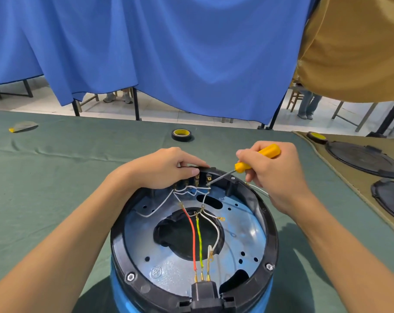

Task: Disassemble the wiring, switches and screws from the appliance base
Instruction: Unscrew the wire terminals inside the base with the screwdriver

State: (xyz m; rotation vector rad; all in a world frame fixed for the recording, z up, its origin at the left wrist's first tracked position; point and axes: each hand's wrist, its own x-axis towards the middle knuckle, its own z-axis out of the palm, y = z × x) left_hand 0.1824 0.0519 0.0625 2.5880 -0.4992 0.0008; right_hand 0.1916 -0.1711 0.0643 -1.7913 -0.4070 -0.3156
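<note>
On the green cloth [56, 188] the appliance base [114, 240] sits before us; our left hand [166, 168] pinches its far switch block [206, 170], our right hand [277, 175] grips the screwdriver [269, 151], tip at a terminal [208, 177].

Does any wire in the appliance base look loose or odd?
Yes. Two ring terminals lie free, fastened to nothing: one on a white wire at the centre hole's far-right edge, one at its near edge.
</note>
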